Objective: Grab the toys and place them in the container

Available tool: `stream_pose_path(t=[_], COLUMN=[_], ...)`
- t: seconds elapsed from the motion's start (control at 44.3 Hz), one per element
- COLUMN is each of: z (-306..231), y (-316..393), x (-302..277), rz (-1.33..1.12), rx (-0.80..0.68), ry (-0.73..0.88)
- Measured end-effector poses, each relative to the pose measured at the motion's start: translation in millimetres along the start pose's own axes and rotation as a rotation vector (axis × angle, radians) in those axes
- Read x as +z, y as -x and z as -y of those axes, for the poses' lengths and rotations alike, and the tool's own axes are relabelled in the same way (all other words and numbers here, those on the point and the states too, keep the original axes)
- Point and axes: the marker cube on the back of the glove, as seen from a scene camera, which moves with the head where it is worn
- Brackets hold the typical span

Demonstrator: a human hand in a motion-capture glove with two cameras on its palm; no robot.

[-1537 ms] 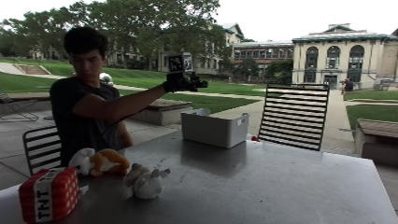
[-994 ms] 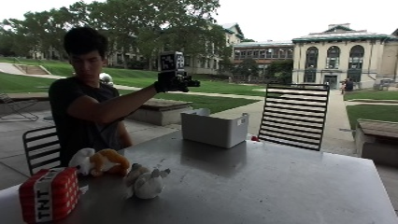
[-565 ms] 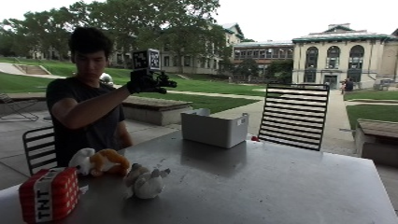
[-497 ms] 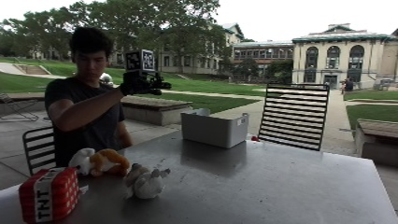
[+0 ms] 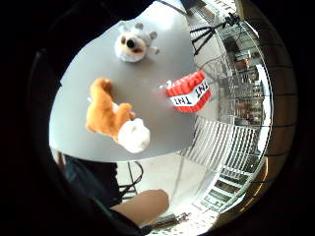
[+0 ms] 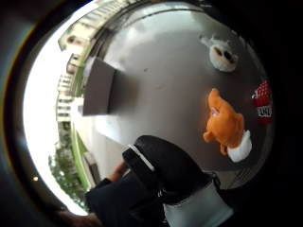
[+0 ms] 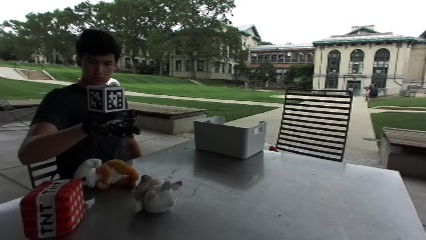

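Three toys lie at the near left of the grey table (image 7: pixel 279 200): an orange and white plush (image 7: pixel 110 173), a grey and white plush (image 7: pixel 157 195) and a red TNT block (image 7: pixel 53 208). My gloved right hand (image 7: pixel 110 127) hangs in the air above the orange plush, fingers loosely curled and holding nothing. The grey container (image 7: pixel 229 138) stands at the table's far edge, well to the right of the hand. Both palm views look down on the orange plush (image 5: pixel 106 115) (image 6: pixel 225 123), grey plush (image 5: pixel 132 43) (image 6: pixel 222 54) and TNT block (image 5: pixel 189 91) (image 6: pixel 262 101). The container (image 6: pixel 99 87) lies beyond.
A black slatted chair (image 7: pixel 314 125) stands behind the table to the right of the container. Another chair back (image 7: pixel 41 172) shows behind the person's arm. The table's middle and right side (image 7: pixel 319 210) hold nothing.
The gloved hand has swung left from beside the container and dropped from head height to chest height, above the orange plush. The toys and container have not moved.
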Motion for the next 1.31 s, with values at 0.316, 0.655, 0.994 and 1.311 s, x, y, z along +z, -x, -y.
stream_pose_path(t=[0.316, 0.655, 0.994, 1.311], z=[-30, -35, -43, -44], y=[-57, -71, -80, -75], x=[92, 130, 139, 123], rz=[-0.014, -0.047, 0.049, -0.019], rx=[0.088, 0.149, 0.193, 0.238], ry=[0.089, 0.123, 0.168, 0.052])
